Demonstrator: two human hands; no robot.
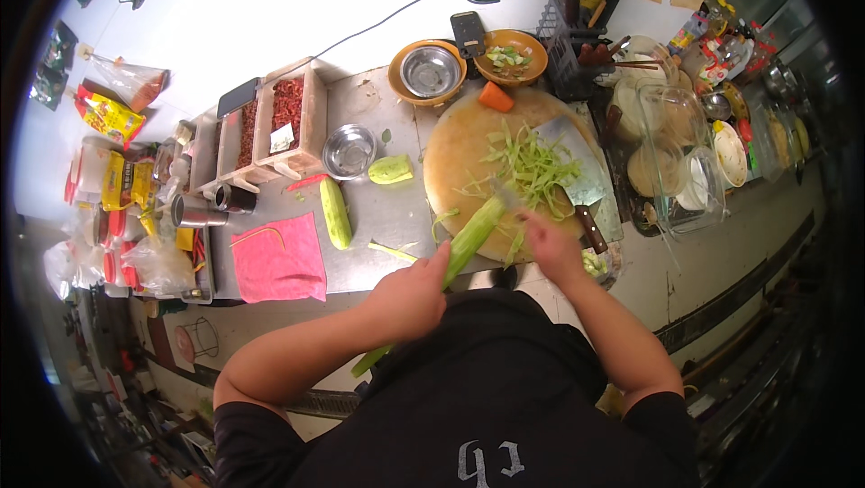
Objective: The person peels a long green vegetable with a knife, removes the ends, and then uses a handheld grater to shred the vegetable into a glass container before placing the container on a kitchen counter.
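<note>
My left hand point(413, 295) grips a long green stalk point(475, 234), likely celtuce, slanting from below my forearm up over the near edge of a round wooden chopping board point(446, 150). My right hand point(551, 245) is closed around a small tool, mostly hidden and blurred, at the stalk's upper end; it looks like a peeler. Thin green peelings point(540, 160) lie heaped on the board. They partly cover the blade of a cleaver point(584, 177), whose wooden handle points towards me. A carrot piece point(496, 96) sits at the board's far edge.
Left of the board are a steel bowl point(349, 152), a cut green vegetable point(336, 213), a pink cloth point(280, 258) and bins of dried red chillies point(288, 109). Behind it stand orange-brown bowls point(534, 42). A black knife rack point(564, 49) and glass dishes point(689, 211) are at the right.
</note>
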